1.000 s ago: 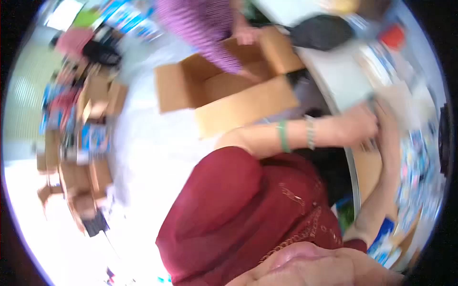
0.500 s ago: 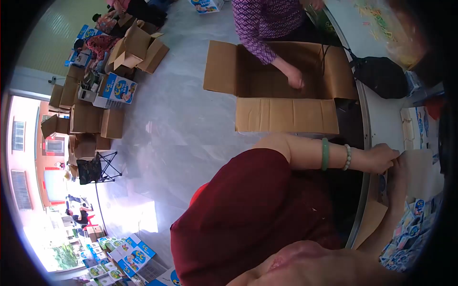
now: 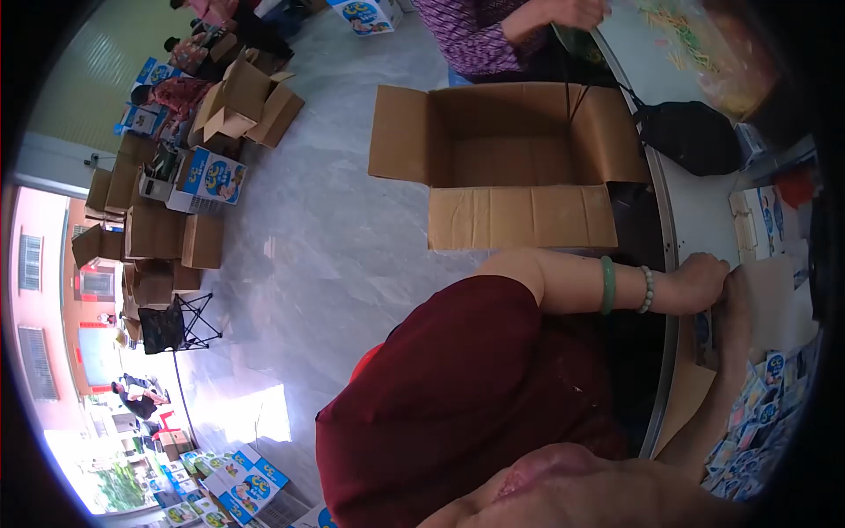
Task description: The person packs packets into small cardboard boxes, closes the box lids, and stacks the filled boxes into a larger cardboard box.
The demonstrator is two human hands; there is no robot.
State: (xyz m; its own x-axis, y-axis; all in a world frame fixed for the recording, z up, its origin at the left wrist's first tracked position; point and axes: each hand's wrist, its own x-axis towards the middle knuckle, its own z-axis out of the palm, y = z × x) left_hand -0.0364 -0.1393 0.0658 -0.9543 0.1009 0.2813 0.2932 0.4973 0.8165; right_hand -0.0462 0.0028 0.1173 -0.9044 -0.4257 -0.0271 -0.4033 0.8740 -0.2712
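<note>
My left hand (image 3: pixel 698 283), past a green bangle and a beaded bracelet, is closed with fingertips together at the table's edge. What it pinches, if anything, is hidden. My right forearm comes up from the lower right, and my right hand (image 3: pixel 734 290) meets the left one; its fingers are not distinguishable. Beside them lies a pale flat panel (image 3: pixel 770 304). Below is a brown cardboard flap (image 3: pixel 689 400). Many small blue-and-white packets (image 3: pixel 759 414) are heaped near my right forearm.
A large open carton (image 3: pixel 506 163) stands left of the table (image 3: pixel 673 207). A co-worker in a purple patterned top (image 3: pixel 471 40) is behind it. A black bag (image 3: pixel 691 138) lies on the table. Stacked cartons (image 3: pixel 158 231), a folding stool (image 3: pixel 176 324) and printed boxes (image 3: pixel 242 484) stand farther left.
The co-worker's hand has lifted out of the large carton and up toward the table's far end. My hands stay together at nearly the same place. The view has shifted slightly.
</note>
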